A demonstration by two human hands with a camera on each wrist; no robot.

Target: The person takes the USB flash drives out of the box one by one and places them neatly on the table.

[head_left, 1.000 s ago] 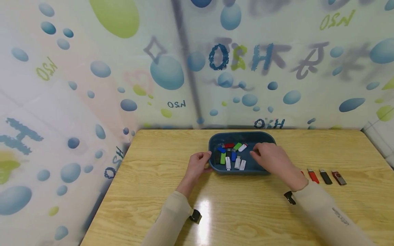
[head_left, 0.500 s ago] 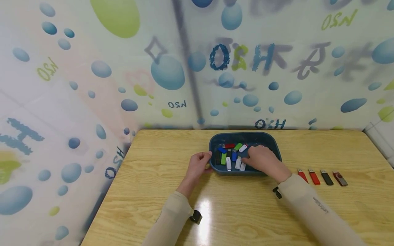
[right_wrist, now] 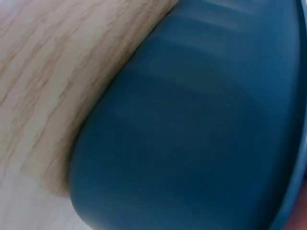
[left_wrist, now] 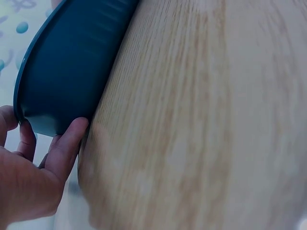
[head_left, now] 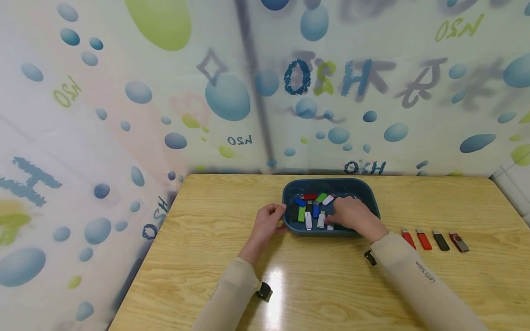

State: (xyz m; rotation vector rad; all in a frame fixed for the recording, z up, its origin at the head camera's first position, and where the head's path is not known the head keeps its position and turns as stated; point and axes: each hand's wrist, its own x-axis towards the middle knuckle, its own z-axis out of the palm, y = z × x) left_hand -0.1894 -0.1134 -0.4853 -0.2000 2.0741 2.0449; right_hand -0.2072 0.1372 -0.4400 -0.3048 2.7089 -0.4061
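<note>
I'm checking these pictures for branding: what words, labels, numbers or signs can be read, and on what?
"OSH", repeated, apparently "H2O" mirrored: wall.
"LetsSlim", small, spelling uncertain: right sleeve.
Faint grey lettering, also on the wall: too blurred to read.
USB sticks: any markings are too small to read.

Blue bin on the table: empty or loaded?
Loaded: USB sticks lie inside the blue bin; the right hand hides part of its interior.

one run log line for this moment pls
left hand: holds left end of blue tub | right hand: inside tub at white usb stick, grip unclear | table: four usb sticks right of tub
</note>
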